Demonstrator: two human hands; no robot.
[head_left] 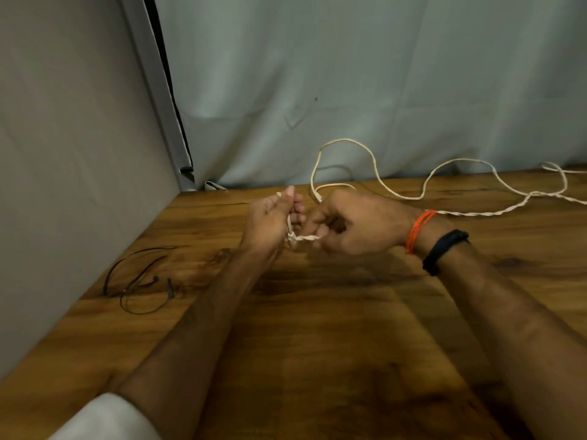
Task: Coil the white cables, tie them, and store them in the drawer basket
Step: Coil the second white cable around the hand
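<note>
1. Left hand raised palm-up above the wooden table, fingers curled and thumb pressed down on a stretch of the white cable.
2. Right hand just beside it, knuckles up, fingers curled and pinching the same cable's twisted end between the two hands.
3. Rest of the white cable trailing right across the table in loose loops, one loop rising against the grey curtain at the far edge.
4. Thin black cord lying near the left wall panel, well apart from both hands.
5. Bare tabletop in front of the forearms.
</note>
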